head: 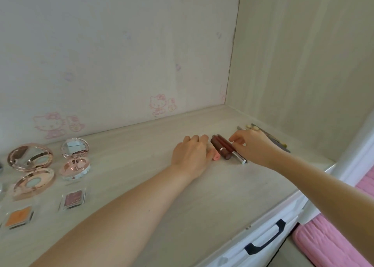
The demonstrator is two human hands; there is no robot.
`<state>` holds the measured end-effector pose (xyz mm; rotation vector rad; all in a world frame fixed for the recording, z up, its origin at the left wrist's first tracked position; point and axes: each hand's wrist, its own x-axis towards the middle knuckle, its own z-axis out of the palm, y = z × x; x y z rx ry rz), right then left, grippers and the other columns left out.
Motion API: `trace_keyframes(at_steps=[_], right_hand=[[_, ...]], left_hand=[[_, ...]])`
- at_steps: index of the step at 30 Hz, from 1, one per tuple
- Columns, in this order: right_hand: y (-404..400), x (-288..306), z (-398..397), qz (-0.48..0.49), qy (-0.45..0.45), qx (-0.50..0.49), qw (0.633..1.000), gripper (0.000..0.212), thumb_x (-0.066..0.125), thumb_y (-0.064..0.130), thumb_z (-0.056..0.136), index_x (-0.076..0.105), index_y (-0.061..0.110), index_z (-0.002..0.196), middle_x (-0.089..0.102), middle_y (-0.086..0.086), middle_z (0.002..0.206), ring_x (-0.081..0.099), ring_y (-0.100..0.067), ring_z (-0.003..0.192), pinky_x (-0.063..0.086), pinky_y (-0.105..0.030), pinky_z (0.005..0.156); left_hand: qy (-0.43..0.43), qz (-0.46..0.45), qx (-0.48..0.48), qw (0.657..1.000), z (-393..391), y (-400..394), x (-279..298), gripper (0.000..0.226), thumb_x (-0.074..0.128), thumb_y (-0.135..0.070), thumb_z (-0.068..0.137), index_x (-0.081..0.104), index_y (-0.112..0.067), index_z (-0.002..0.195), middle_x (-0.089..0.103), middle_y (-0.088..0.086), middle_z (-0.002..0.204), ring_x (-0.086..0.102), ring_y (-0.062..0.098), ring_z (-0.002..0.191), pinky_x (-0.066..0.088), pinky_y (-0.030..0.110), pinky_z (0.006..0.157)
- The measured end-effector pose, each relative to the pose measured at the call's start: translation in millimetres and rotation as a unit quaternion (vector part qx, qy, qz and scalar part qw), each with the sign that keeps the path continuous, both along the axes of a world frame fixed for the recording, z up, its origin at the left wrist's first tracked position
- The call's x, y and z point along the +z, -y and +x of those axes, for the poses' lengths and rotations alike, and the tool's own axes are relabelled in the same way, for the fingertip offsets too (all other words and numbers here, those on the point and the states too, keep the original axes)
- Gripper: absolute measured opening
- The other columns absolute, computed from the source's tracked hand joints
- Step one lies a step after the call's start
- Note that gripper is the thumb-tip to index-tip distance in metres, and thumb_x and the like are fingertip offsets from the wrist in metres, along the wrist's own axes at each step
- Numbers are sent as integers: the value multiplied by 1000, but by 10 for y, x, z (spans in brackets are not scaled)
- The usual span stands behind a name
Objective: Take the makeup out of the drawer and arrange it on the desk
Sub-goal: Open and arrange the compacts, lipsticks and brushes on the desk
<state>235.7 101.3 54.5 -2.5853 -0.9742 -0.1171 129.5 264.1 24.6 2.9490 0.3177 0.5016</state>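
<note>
Both hands work at the back right of the pale desk (202, 196). My left hand (190, 155) lies palm down over a pink tube (216, 156), of which only the near end shows. Right beside it lie two dark brown lip gloss tubes (221, 145) and a thin silver-capped stick (239, 159), side by side. My right hand (253, 145) reaches in from the right, its fingertips curled onto the silver-capped stick and the nearest gloss tube. The white drawer (269, 244) with a dark handle is at the lower right.
At the left stand two open rose-gold compacts (30, 165) (75, 159), with a mauve pan (73, 199) and an orange pan (19, 218) in front of them. Slim tools (271, 139) lie behind my right hand near the side wall. Pink bedding (334, 236) is at far right.
</note>
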Motion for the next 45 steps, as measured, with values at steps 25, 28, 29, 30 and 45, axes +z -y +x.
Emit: trace_keyframes(at_steps=[25,28,29,30,45], right_hand=[[-247,-133,-66,-26,76,84,993,12,59,26,87,68,21,93,54,2,82,54,-19,82,35,-24,69],[-253,-135,-58,-31,77,78,993,13,60,30,86,67,22,92,55,2,83,56,-19,83,39,-26,70],[-253,-132,-60,-32,77,76,994,14,60,31,86,67,21,92,56,2,83,56,-19,82,41,-26,70],[-252,-133,-59,-28,75,74,994,15,61,33,86,67,21,93,57,2,83,57,-18,80,43,-26,70],[-209,-112,-112,-5,71,-4,997,25,63,31,83,60,9,71,52,-5,68,56,-25,70,46,-34,63]], left_hand=[[-16,13,-43,999,-40,-23,-33,45,36,-54,97,56,-21,120,57,7,122,48,27,111,41,36,83],[-18,2,-48,999,-11,-16,-21,45,39,-54,95,56,-20,120,56,7,125,47,28,115,41,36,84],[-17,-4,-48,999,1,-16,-17,44,41,-54,95,57,-20,118,57,7,123,48,28,113,40,36,83],[-16,-9,-47,999,17,-17,-12,43,42,-53,94,57,-19,116,58,6,119,48,27,111,40,36,81],[-30,-63,-81,994,210,-18,144,38,43,-38,97,50,-17,128,49,4,122,47,27,114,46,43,87]])
